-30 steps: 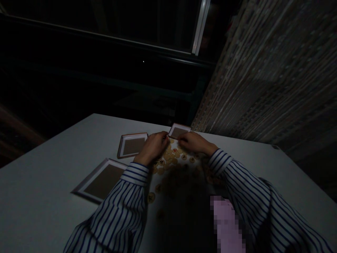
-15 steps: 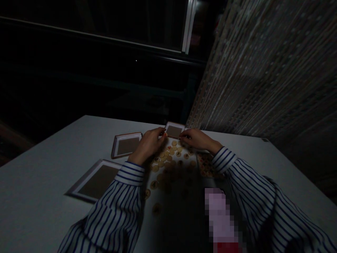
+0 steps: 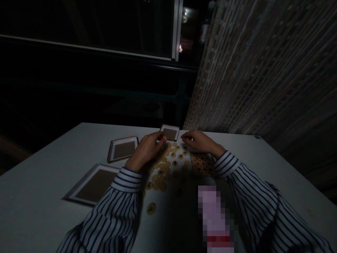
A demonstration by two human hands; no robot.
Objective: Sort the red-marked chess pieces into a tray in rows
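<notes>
Between its thumb and fingertips, my left hand [image 3: 149, 149] pinches a Chinese chess piece [image 3: 164, 138], a small round disc with a red mark. My right hand [image 3: 198, 142] hovers across from it, fingers bent, with a gap between thumb and forefinger and nothing visible in it. Below both hands, several loose Chinese chess pieces [image 3: 151, 208] lie scattered on the white table, some blank side up and some with dark characters. Beneath my right wrist sits a container of pieces [image 3: 202, 162] in rows, several with red characters. A small shallow tray [image 3: 170, 133] stands just beyond my fingertips.
Two more shallow trays with brown bottoms lie left of my left arm: a middle-sized tray [image 3: 111, 151] and a larger tray [image 3: 76, 189]. A beaded string curtain [image 3: 231, 77] hangs at the right behind the white table [image 3: 39, 196]. A pixelated pink patch covers the near middle.
The view has shifted slightly, so the table things appear further left. My right hand has drawn away from the small tray toward the right. My left hand still pinches the red-marked piece.
</notes>
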